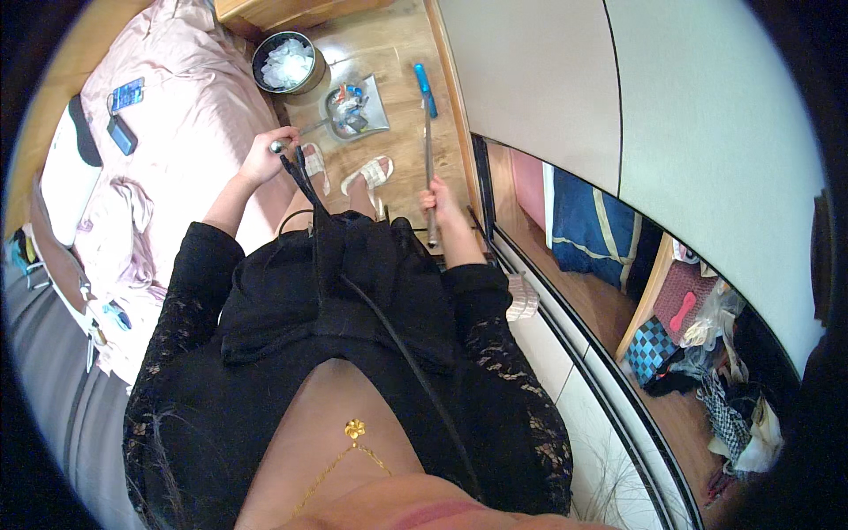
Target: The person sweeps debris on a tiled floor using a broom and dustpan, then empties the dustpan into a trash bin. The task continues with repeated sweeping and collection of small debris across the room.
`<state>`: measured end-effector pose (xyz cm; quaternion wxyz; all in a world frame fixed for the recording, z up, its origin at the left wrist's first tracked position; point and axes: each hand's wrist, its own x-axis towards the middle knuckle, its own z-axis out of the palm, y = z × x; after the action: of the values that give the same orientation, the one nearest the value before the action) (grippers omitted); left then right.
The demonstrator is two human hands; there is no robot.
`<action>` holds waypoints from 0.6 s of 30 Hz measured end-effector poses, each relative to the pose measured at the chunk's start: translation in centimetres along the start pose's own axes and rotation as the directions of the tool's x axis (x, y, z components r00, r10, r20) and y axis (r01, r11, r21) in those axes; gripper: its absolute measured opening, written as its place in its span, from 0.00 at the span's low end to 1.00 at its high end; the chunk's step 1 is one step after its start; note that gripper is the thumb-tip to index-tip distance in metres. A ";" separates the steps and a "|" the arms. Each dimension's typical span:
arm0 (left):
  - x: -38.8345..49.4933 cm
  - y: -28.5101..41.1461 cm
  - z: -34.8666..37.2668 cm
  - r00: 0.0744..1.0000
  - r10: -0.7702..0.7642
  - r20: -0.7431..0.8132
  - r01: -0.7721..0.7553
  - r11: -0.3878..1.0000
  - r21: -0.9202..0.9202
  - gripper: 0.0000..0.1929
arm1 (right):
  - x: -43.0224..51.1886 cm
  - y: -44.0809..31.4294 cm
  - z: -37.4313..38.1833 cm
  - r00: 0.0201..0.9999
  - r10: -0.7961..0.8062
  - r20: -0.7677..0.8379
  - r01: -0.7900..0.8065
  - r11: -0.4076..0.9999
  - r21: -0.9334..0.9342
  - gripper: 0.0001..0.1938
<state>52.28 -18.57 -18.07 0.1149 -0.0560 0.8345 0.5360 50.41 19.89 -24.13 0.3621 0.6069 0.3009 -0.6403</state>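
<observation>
My left hand [266, 154] is closed around the metal handle of a long-handled dustpan [376, 106]. The pan rests on the wood floor beyond my feet, with a heap of mixed litter [350, 109] in it, some of it blue, orange and grey. In my right hand [440, 202] is the long handle of a broom [426, 89]; its blue head lies to the right of the dustpan, close to the wardrobe's base. Beyond the dustpan and to its left stands a round bin [318, 71] holding white crumpled bags or tissue [287, 63].
A bed with pink bedding [192, 99] borders the left side, bearing a phone [128, 95] and a dark power bank [122, 135]. Wardrobe doors [543, 66] line the right; below them, an open section holds cloths and bags. My slippered feet [371, 173] stand between.
</observation>
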 end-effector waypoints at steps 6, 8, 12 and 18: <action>-0.9 0.4 1.4 1.000 -0.014 -0.027 0.012 0.996 -0.085 0.08 | -6.8 0.6 -3.8 0.881 0.225 0.415 -0.310 0.939 0.148 0.12; -1.2 0.7 1.5 0.998 -0.047 -0.034 0.045 0.996 -0.077 0.09 | -10.2 0.4 -4.0 0.897 0.212 0.387 -0.254 0.965 0.060 0.15; -2.2 1.0 1.0 0.996 -0.065 -0.054 0.064 0.998 -0.018 0.12 | -14.4 0.1 -1.7 0.975 -0.127 0.185 0.204 0.843 -0.497 0.19; -5.2 0.7 -0.6 0.996 -0.060 -0.059 0.057 0.997 -0.059 0.15 | -8.7 -3.9 7.8 0.815 -0.421 0.398 0.480 0.107 -0.871 0.21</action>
<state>57.08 -18.96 -15.89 0.1035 -0.0999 0.8198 0.5543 42.82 16.44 -15.07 0.4442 0.1288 0.7800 -0.4216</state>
